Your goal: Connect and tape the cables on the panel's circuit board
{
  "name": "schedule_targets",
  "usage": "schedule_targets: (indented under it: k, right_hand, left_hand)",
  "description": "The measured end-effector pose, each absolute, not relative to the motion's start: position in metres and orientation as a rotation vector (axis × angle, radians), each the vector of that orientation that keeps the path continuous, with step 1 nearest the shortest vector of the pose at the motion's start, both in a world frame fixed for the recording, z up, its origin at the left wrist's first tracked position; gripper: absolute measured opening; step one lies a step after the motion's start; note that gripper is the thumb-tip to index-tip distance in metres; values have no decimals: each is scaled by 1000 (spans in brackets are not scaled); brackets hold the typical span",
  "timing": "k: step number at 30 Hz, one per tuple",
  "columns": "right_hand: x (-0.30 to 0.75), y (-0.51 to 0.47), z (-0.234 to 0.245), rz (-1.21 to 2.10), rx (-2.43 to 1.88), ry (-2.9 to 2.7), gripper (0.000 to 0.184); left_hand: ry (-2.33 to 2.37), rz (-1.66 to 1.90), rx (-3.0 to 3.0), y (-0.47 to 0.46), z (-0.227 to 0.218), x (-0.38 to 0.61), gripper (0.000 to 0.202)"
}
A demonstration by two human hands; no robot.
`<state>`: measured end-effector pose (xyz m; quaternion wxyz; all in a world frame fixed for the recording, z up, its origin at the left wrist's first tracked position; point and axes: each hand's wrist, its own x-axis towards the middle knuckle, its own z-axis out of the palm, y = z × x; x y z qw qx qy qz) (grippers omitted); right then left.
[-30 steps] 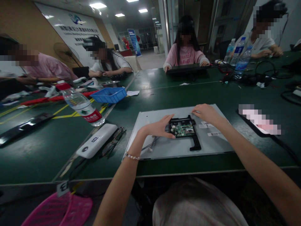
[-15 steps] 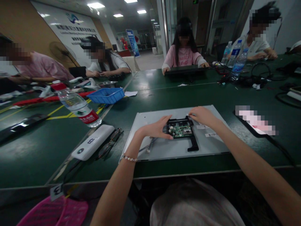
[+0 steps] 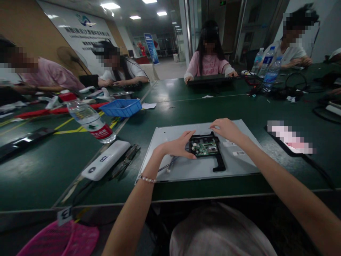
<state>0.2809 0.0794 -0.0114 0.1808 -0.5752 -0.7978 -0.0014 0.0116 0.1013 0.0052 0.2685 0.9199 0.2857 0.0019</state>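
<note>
A flat grey-white panel (image 3: 186,174) lies before me, and on it rests a black plastic bracket (image 3: 220,161) framing a green circuit board (image 3: 205,148). My left hand (image 3: 179,145) grips the bracket's left side, thumb at the lower corner and fingers at the upper one. Over the bracket's upper right corner, my right hand (image 3: 225,128) has its fingertips pinched together; whatever is between them is too small to make out. Thin cables (image 3: 170,164) run out beneath my left hand. White labels (image 3: 239,153) are stuck on the panel right of the bracket.
Left of the panel are glasses (image 3: 125,161), a white power bank (image 3: 106,160), a tilted water bottle (image 3: 87,119) and a blue tray (image 3: 122,107). A phone (image 3: 290,140) with a cable lies right. Below the table edge is a pink basket (image 3: 58,240). Several people sit around the table.
My right hand has shifted slightly left and up at the bracket's upper right corner. The left hand, bracket and panel look unchanged.
</note>
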Motion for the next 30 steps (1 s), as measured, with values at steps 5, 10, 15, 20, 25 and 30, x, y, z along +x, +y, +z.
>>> schedule_targets:
  k: [5,10,15,20,25,30]
  right_hand:
    - [250,81,2,66,-1563,-2335,23]
    - [228,80,3,97,-1554,-2382,23]
    - [225,81,-6,103,-1537,-2412,23]
    - [225,81,-6,17,-1571,-2363,26]
    - [223,81,-6,19,-1557,-2409,27]
    - [224,80,-9,119,-1510,-2405,24]
  left_hand:
    - [775,11,2477,101,5,12,117]
    - [762,-12,2503,103,4,12,116]
    - [783,-32,2494,101,6,13,116]
    - [747,-11,2510,102,5,12,115]
    - [762,-11,2514,103,4,12,116]
    - [748,-24,2515,102,5,13,116]
